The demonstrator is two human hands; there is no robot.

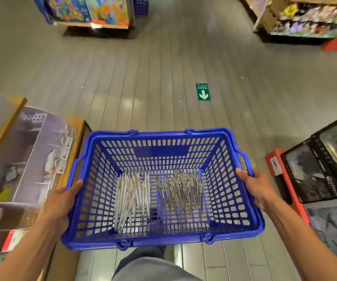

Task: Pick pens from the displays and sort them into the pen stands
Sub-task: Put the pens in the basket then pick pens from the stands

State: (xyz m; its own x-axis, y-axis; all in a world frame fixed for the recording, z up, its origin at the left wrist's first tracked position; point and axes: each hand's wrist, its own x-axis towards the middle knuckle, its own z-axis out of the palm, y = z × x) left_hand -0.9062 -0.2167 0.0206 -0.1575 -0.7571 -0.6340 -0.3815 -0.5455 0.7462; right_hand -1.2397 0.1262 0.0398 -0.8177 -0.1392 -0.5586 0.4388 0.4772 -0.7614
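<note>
A grey plank floor [143,82] is stretching ahead through a shop aisle, with a green arrow sticker [203,91] lying on it. Colourful boxed goods are standing on a display [90,11] at the far left and on shelves [305,19] at the far right; a wooden shelf unit [17,159] is flanking the person on the left and dark boxes [323,165] on the right.

A blue plastic basket [159,151] is being carried in front of the person, above the floor. Inside, on its bottom, two bundles of pens are lying side by side, just apart: a pale bundle [132,197] to the left and a darker bundle [181,189] to the right.

The left hand [60,207] is gripping the basket's left rim, thumb curled over the top edge. The right hand [254,187] is gripping the right rim by the side handle, its thumb hooking over the edge too; the other fingers are hidden under the rim.
</note>
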